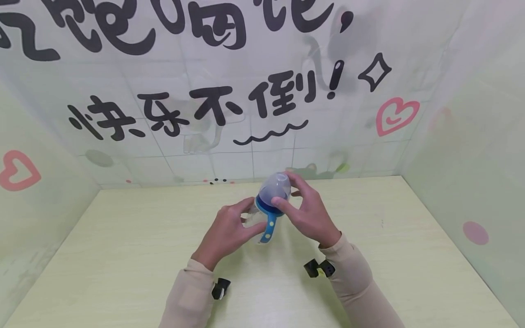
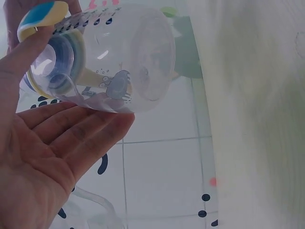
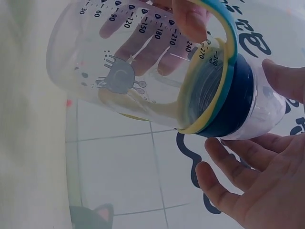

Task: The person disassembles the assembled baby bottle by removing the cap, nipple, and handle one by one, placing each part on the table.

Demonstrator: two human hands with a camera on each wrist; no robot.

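Observation:
A clear baby bottle (image 3: 162,95) with a printed scale and a grey animal picture is held tilted above the table. Its blue-and-yellow handle (image 1: 268,230) hangs on the near side, below a dark blue collar (image 3: 238,98). My left hand (image 1: 229,230) holds the bottle body, its thumb by the handle and its fingers along the far side. Over the top sits a translucent domed cap (image 1: 274,189). My right hand (image 1: 309,216) grips this cap between the thumb and the fingers. In the left wrist view, the bottle's round base (image 2: 157,57) faces right.
A pale wood-grain table (image 1: 135,246) lies under both hands. Behind it stands a white tiled-look wall (image 1: 213,164) with black lettering, and side panels (image 1: 463,159) rise at left and right. Small black devices (image 1: 319,269) sit by both wrists.

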